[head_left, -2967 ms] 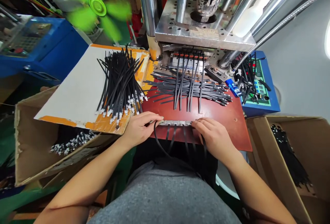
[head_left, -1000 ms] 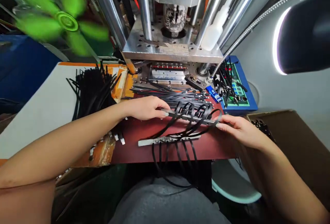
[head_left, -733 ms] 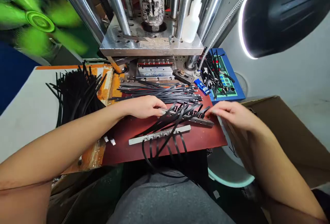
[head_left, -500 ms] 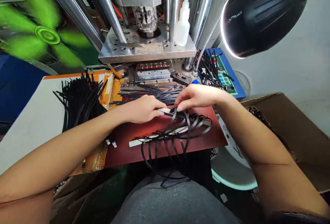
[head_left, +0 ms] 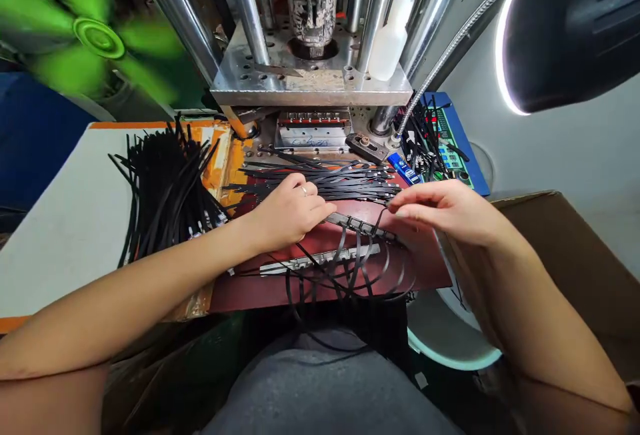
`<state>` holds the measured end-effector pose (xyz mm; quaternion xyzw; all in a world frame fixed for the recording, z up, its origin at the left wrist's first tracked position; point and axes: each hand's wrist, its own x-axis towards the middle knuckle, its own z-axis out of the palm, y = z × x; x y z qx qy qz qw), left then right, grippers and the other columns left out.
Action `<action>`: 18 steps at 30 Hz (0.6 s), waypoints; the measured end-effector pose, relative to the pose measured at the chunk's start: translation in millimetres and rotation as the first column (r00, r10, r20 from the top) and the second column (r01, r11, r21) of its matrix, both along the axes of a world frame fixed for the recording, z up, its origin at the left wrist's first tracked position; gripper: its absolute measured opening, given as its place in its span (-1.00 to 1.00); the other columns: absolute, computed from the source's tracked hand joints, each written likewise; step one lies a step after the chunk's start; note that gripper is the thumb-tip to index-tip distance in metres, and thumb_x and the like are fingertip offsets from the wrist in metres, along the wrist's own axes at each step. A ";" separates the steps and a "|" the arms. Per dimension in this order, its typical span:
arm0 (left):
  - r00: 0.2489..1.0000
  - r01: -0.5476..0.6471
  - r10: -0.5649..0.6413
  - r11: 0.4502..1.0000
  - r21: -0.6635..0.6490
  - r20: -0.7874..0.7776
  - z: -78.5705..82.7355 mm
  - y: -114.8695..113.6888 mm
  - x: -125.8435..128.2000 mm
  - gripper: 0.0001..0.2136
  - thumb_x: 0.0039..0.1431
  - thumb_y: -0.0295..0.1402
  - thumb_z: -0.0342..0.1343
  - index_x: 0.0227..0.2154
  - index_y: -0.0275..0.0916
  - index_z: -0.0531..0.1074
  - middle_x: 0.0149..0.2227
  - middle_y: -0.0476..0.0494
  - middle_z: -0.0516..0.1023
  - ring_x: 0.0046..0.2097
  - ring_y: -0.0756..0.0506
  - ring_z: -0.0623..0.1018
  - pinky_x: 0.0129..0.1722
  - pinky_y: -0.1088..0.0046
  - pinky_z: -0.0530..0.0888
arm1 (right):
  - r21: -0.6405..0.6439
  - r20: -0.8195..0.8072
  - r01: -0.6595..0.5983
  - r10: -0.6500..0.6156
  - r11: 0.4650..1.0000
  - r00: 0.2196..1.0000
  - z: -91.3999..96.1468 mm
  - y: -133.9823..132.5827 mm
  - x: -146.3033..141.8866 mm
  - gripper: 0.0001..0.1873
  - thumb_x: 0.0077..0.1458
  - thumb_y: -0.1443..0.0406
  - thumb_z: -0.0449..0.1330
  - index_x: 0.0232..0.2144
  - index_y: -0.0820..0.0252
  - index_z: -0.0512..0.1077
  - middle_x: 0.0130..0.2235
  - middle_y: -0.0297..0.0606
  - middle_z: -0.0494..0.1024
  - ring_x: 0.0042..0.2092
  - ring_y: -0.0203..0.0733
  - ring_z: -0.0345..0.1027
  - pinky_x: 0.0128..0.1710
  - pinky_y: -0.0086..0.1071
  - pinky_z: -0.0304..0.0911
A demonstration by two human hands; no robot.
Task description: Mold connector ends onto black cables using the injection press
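My left hand [head_left: 295, 213] is closed on the near-left end of a narrow metal strip fixture [head_left: 355, 223] on the red work surface. Several thin black flat cables run out from that strip and loop down over the front edge. To the right of the strip, my right hand [head_left: 445, 211] has thumb and forefinger together at one black cable [head_left: 381, 219], just above the surface. A second metal strip [head_left: 273, 268] lies nearer my body, partly covered by looping cables. Behind my hands spreads a row of black flat cables [head_left: 320, 171].
A metal press [head_left: 310, 97] stands behind, with a white bottle [head_left: 387, 51] on its plate. At the left are a cable bundle [head_left: 160, 188] and a spinning green fan [head_left: 99, 38]. A lamp [head_left: 575, 35], a cardboard box [head_left: 560, 235] and a white bucket [head_left: 450, 358] are on the right.
My right hand has moved right, away from the strip's middle, and drawn a cable along. My left hand stays at the strip's left end. The whole view has shifted a little.
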<state>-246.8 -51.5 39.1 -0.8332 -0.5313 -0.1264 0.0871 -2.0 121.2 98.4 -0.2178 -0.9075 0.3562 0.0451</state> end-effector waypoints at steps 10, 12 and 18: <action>0.995 -0.015 0.028 0.991 0.130 -0.098 6.5 -2.2 5.4 -0.72 0.43 -0.37 -0.12 -0.05 -0.25 0.49 -0.26 -0.16 0.62 -0.20 -0.15 0.48 -0.14 0.19 0.26 | 0.111 -0.172 0.030 -0.010 0.993 0.985 -20.2 -36.6 -22.0 -0.84 0.21 0.25 0.22 -0.31 0.13 0.61 -0.34 -0.30 0.63 -0.32 -0.21 0.51 -0.26 -0.37 0.40; 0.996 -0.039 0.046 0.994 0.098 -0.075 2.5 -7.0 2.5 -0.73 0.40 -0.42 -0.10 -0.03 -0.25 0.48 -0.24 -0.15 0.62 -0.19 -0.16 0.48 -0.16 0.19 0.25 | -0.018 -0.382 0.343 -0.323 0.939 0.866 -25.0 -18.4 25.5 -0.84 0.19 0.21 0.24 -0.31 0.13 0.59 -0.34 -0.27 0.62 -0.34 -0.20 0.51 -0.26 -0.31 0.43; 0.968 -0.212 0.235 0.954 -0.209 0.087 -16.2 -13.3 -7.1 -0.81 0.28 -0.31 0.13 -0.10 -0.13 0.55 -0.19 -0.08 0.58 -0.16 -0.15 0.49 -0.17 0.25 0.28 | 0.101 -0.215 0.753 -0.724 0.651 0.655 -69.5 21.0 193.6 -0.75 0.03 0.00 0.30 -0.44 0.00 0.56 -0.40 -0.19 0.58 -0.36 0.06 0.50 -0.29 0.00 0.46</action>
